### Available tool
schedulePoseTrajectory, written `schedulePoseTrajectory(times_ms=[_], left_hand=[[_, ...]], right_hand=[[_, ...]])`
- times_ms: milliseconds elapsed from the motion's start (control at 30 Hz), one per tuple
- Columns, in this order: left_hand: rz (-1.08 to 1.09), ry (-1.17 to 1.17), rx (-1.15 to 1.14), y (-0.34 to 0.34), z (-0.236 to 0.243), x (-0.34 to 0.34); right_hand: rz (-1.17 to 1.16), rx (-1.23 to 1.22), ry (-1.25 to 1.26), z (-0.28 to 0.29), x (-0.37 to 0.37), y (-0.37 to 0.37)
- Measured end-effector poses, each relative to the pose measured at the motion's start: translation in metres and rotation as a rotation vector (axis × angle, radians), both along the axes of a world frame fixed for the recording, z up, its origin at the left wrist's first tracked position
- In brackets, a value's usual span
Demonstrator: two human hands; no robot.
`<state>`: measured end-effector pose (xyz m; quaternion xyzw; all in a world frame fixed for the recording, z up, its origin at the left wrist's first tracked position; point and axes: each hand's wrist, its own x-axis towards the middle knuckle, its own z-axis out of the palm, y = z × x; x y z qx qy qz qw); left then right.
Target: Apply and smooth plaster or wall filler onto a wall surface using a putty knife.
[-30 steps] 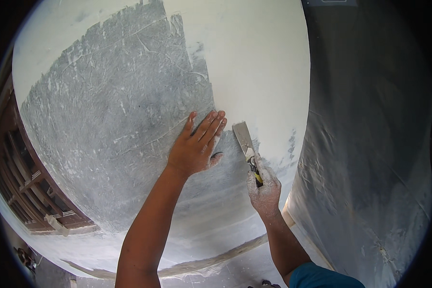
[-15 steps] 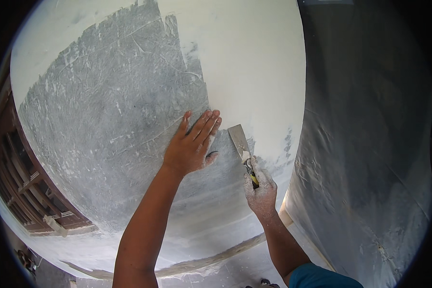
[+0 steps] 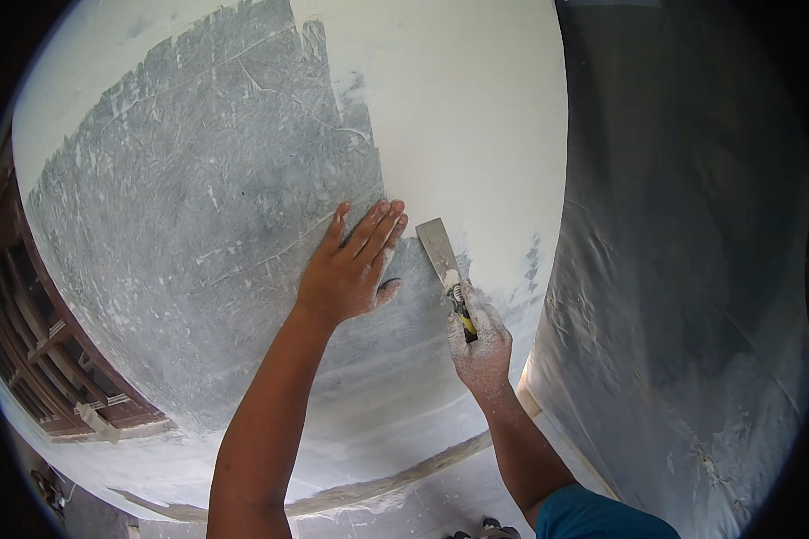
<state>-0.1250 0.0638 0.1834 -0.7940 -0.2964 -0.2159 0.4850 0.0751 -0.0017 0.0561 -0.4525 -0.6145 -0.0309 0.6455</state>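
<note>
My left hand [image 3: 346, 269] lies flat on the wall with its fingers stretched, close to where bare grey meets the white coat. In my right hand [image 3: 484, 346], dusted with white powder, is a scraper [image 3: 437, 249] with a flat metal blade and a black and yellow handle. Its blade points up and slightly left, at the lower edge of the white coat [image 3: 472, 126]. White residue sticks near the blade's base. Left of the blade spreads a scraped grey area [image 3: 216, 180] with streaks and flecks of white.
A brown wooden window grille [image 3: 54, 350] is set in the wall at the left. Grey plastic sheeting [image 3: 674, 287] hangs along the right side. Below the wall runs a pale floor [image 3: 404, 512], with dark footwear [image 3: 490, 528] at the bottom edge.
The scraper and my right hand have shifted slightly up and left in the picture. The whole view has drifted a little too; my left hand stays on the same patch of wall.
</note>
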Motion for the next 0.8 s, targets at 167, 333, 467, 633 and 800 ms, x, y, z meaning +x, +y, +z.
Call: schedulePoseTrajectory(times_ms=[167, 333, 467, 633, 800], left_hand=[[-0.016, -0.005, 0.003, 0.0, 0.001, 0.002], [-0.006, -0.003, 0.001, 0.002, 0.001, 0.0], [-0.027, 0.003, 0.006, 0.0, 0.002, 0.001], [-0.005, -0.005, 0.003, 0.003, 0.0, 0.001], [-0.021, -0.059, -0.019, -0.002, 0.003, 0.0]], right_hand=[[-0.005, -0.009, 0.0, 0.017, 0.0, 0.0], [0.005, -0.042, -0.002, 0.013, 0.0, -0.004], [-0.003, -0.085, 0.038, 0.034, -0.005, -0.006], [0.026, -0.01, 0.055, 0.016, -0.004, -0.003], [-0.01, -0.055, 0.028, 0.04, -0.004, -0.006]])
